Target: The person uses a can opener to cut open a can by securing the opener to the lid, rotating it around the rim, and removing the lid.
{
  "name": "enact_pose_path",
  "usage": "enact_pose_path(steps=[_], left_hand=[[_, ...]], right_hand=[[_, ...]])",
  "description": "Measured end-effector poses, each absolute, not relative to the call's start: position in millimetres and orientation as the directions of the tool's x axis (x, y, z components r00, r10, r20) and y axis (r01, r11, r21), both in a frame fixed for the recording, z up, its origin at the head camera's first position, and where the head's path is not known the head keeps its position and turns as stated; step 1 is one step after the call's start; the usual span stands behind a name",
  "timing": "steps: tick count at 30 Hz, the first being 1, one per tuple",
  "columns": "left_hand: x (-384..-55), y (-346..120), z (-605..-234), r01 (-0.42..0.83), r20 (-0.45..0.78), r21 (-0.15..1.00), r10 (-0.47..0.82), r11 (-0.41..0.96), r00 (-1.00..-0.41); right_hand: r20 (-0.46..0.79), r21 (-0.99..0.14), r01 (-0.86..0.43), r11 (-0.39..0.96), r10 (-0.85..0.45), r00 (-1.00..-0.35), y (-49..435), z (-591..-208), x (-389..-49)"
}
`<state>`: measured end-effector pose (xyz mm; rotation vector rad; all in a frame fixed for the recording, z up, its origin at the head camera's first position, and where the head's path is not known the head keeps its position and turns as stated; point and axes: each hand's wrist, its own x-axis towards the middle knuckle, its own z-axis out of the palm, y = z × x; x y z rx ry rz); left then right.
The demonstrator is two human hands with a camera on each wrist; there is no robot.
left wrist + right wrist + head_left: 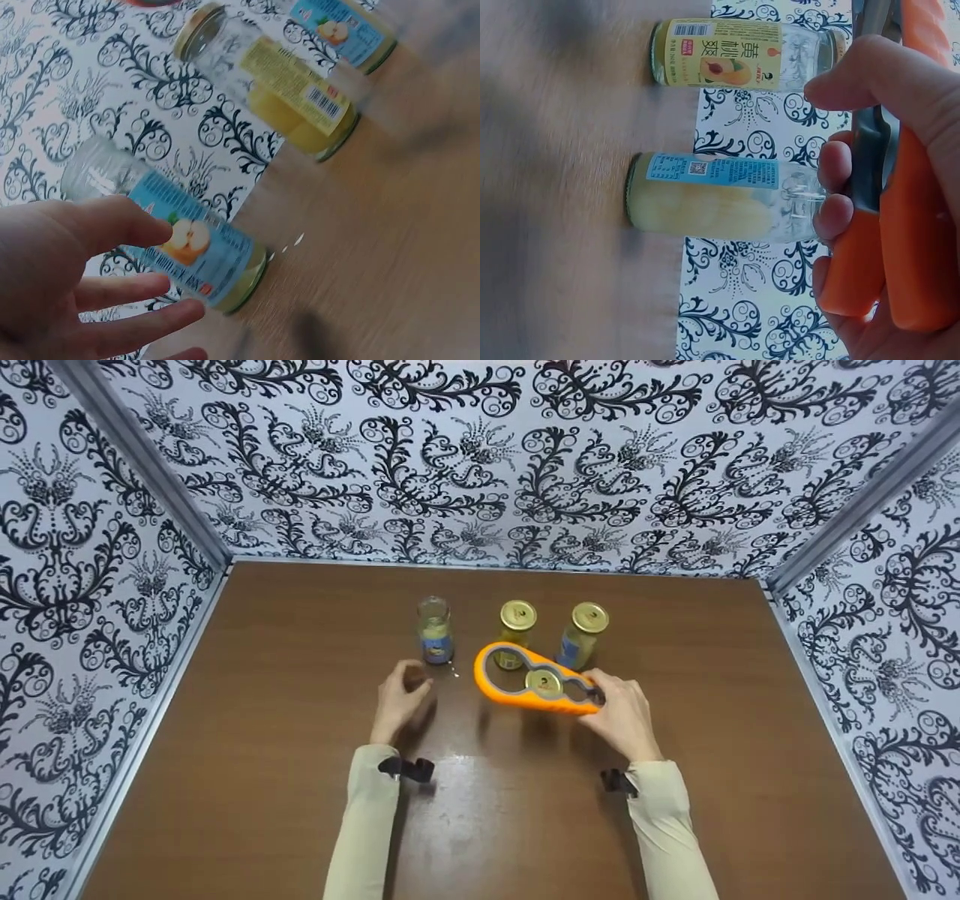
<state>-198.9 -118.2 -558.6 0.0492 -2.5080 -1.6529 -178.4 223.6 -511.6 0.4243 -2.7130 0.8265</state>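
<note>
My right hand (621,714) grips the handle end of an orange jar opener (491,691) with grey-lined rings, held above the table. A gold lid (544,682) shows inside its middle ring. My left hand (399,701) holds nothing, its fingers loosely bent beside a lidless glass jar (436,634). That jar has a blue apple label and pale contents low inside, as the left wrist view shows. In the right wrist view, the opener's orange handles (922,247) lie in my palm, with my fingers wrapped around them.
Behind the opener stand a gold-lidded jar with a yellow label (735,54) and a gold-lidded jar with a blue label (712,196). Small whitish drops (454,669) lie near the lidless jar. Patterned walls (480,465) border the brown table (300,622).
</note>
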Motion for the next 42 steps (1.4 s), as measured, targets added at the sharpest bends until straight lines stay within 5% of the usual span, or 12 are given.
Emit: enact_pose_path(steps=[8,17,22,42], left_hand=[[-195,-92,-562,0.176,0.162,0.961,0.079,0.212,-0.984],[-184,-59,-536,0.151,0.156,0.988,0.145,-0.043,-0.977],[-179,-47,-526,0.153,0.164,0.986,0.201,-0.067,-0.966],[-182,-7,-550,-0.169,-0.1,0.892,0.181,-0.419,-0.978]], right_hand=[[0.369,-0.51,-0.388,0.768,-0.212,-0.905,220,-513,-178],[0.398,-0.48,-0.463,0.745,-0.286,-0.872,213,-516,-178],[0.4,-0.465,-0.478,0.745,-0.305,-0.864,208,-518,-177],[0.412,-0.493,-0.49,0.719,-0.304,-0.859,201,-532,-179]])
